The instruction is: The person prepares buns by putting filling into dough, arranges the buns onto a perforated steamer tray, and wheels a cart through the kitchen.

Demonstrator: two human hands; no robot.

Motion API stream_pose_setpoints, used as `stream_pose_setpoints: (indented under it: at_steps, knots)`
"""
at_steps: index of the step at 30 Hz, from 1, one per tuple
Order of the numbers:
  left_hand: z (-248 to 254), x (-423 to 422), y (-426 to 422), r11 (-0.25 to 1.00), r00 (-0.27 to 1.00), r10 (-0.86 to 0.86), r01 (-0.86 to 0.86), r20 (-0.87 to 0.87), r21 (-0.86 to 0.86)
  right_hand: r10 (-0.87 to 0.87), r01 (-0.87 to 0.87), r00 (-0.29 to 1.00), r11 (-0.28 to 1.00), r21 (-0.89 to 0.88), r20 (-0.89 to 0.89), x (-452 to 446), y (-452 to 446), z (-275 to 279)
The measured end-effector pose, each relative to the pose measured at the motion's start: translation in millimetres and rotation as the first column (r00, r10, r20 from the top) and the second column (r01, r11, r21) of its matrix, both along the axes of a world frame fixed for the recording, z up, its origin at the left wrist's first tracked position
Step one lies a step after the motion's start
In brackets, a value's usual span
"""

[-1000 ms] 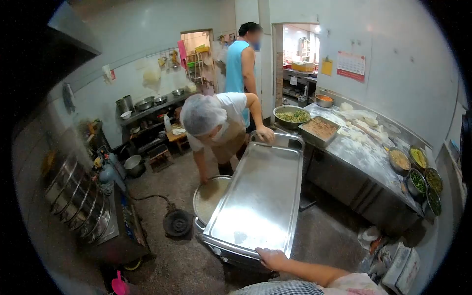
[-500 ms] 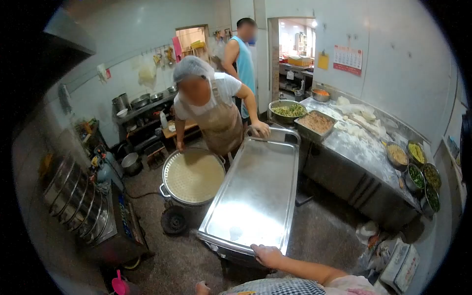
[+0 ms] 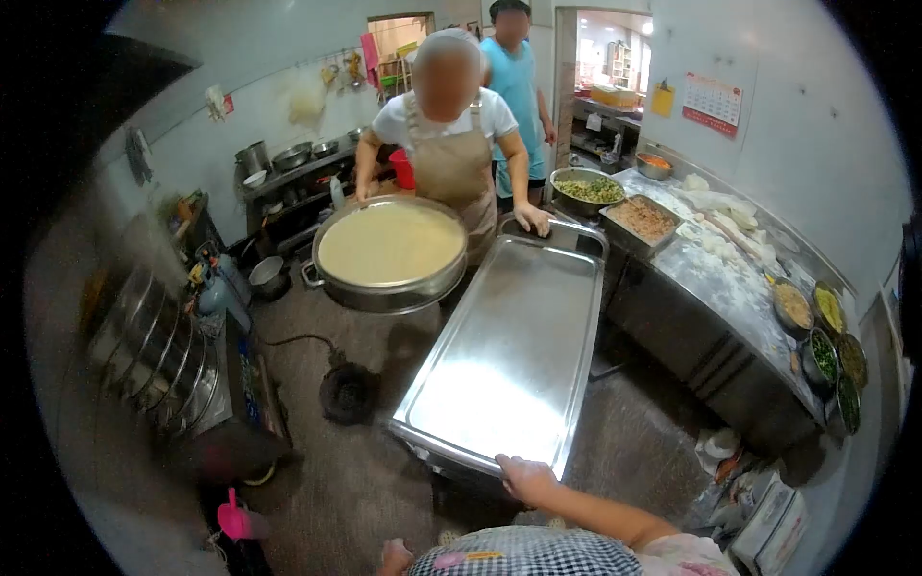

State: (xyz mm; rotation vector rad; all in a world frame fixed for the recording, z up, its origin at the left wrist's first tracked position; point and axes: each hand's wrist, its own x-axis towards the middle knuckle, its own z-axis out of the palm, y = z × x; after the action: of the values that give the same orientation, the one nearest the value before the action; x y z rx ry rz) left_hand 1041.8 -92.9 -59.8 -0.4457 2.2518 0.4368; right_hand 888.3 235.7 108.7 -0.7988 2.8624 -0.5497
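Observation:
My right hand is wrapped over the near edge of a stainless-steel cart, its thumb on the flat top. Only a small part of my left hand shows at the bottom edge, beside the checked apron; how its fingers are held is unclear. Across the cart, a co-worker in a hairnet and tan apron rests one hand on the cart's far end. The co-worker's other hand is at a wide round metal steamer tray with a pale yellowish layer, raised above the floor.
A low burner with a hose stands on the floor. At right, a floury steel counter bears bowls of fillings and a tray of meat-like filling. Stacked steamer rings are at left. Another person in blue stands behind.
The co-worker has straightened up, and the round tray has risen away from the burner. The person in blue has turned toward the camera. My right hand stays on the cart edge.

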Motion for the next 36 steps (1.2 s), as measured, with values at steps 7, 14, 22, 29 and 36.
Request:
stream_pose_setpoints:
  at_steps: [7, 14, 22, 29, 36]
  knots:
    - [8, -16, 7, 0.987, 0.975, 0.121, -0.138, -0.187, -0.083, -0.012, 0.012, 1.0, 1.0, -0.007, -0.009, 0, 0, 3]
    - [-28, 3, -4, 0.989, 0.925, 0.145, -0.12, -0.351, 0.092, -0.023, 0.023, 1.0, 1.0, 0.005, -0.001, 0, -2, 4]
    - [16, 1, 12, 0.977, 0.94, 0.207, -0.212, -0.273, 0.01, -0.019, 0.019, 1.0, 1.0, 0.011, 0.004, 0, -1, 9]
    - [8, 2, 13, 0.981, 0.944, 0.179, -0.193, -0.279, -0.025, 0.011, -0.011, 1.0, 1.0, -0.026, 0.006, -3, 1, 6]
    - [6, 4, 14, 0.986, 0.944, 0.143, -0.109, -0.297, 0.128, -0.048, 0.049, 0.997, 0.999, -0.01, 0.054, 1, 1, 7]
